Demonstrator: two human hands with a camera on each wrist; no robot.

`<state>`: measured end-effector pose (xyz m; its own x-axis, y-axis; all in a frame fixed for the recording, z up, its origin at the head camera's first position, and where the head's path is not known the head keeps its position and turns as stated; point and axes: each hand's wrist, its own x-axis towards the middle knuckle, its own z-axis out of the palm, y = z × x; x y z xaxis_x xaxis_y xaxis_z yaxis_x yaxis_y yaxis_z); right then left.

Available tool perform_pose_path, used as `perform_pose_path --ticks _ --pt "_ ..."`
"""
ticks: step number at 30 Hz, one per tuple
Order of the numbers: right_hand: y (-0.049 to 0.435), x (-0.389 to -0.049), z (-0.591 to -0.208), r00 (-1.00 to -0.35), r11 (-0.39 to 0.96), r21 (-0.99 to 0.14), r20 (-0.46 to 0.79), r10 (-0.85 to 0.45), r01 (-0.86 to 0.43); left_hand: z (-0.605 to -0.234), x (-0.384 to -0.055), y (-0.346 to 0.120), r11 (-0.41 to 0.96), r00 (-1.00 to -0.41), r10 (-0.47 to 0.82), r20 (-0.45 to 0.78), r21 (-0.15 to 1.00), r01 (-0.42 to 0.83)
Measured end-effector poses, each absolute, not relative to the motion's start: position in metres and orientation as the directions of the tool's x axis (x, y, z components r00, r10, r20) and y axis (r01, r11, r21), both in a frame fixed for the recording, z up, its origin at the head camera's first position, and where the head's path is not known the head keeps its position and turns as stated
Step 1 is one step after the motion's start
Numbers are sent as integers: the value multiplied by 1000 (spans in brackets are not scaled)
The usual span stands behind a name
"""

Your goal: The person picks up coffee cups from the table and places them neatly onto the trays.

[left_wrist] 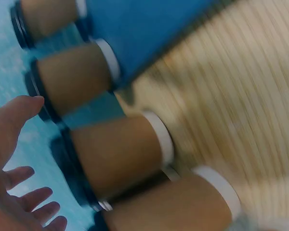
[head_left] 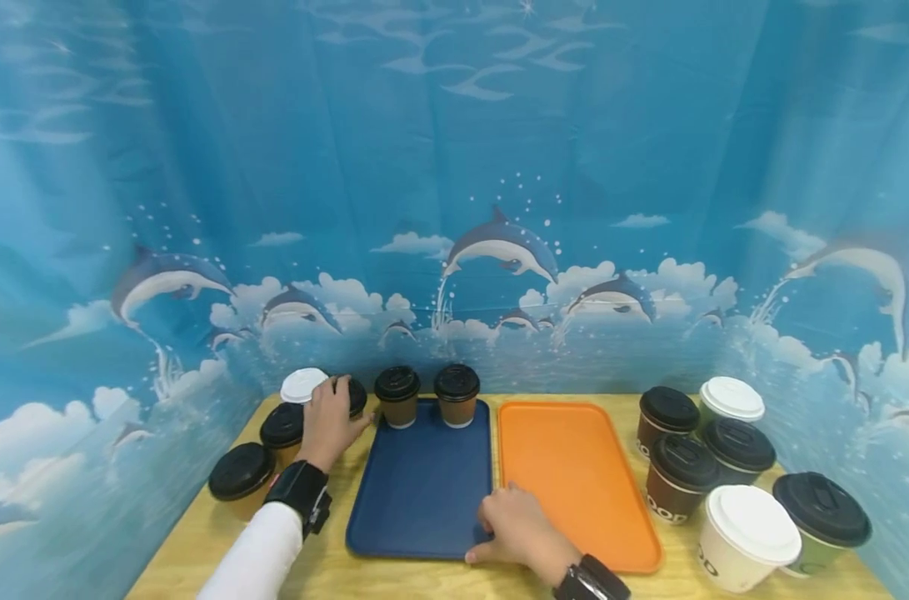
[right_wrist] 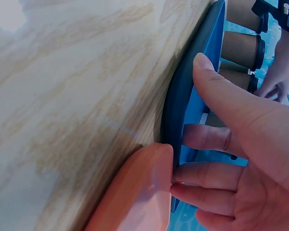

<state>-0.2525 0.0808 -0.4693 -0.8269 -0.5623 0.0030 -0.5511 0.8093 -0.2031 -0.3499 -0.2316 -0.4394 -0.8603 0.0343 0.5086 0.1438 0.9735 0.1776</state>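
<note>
My left hand hovers with fingers spread over a brown paper cup with a black lid, just left of the blue tray. In the left wrist view, its thumb overlaps the lid of a neighbouring cup, while the other fingers hang past the lid of the nearer brown cup. Two brown black-lidded cups, a left one and a right one, stand at the tray's far end. My right hand rests at the blue tray's near right corner, thumb on the rim, fingers nearly straight.
An orange tray lies against the blue one's right side. More lidded cups stand left, including a white-lidded cup and a black-lidded one. At right are several cups, among them a dark brown cup and a white cup.
</note>
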Motion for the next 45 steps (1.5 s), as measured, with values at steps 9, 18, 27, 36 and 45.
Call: perform_pose_path --ticks 9,18,27,36,45 --pt "80 -257 -471 -836 823 -216 -47 -547 -526 -441 -368 -261 986 -911 -1 412 154 68" --pt "76 -254 -477 -825 813 -174 -10 -566 -556 -448 -370 -269 974 -945 -54 322 225 21" --pt "76 -253 -477 -832 819 -195 -25 -554 -540 -446 -365 -269 967 -942 -60 329 252 27" --pt "80 -254 -477 -827 811 -193 11 -562 -553 -432 -351 -256 943 -893 -53 448 316 102" --pt "82 -255 -474 -823 803 -218 6 -568 -555 -415 -325 -200 881 -864 -50 502 430 199"
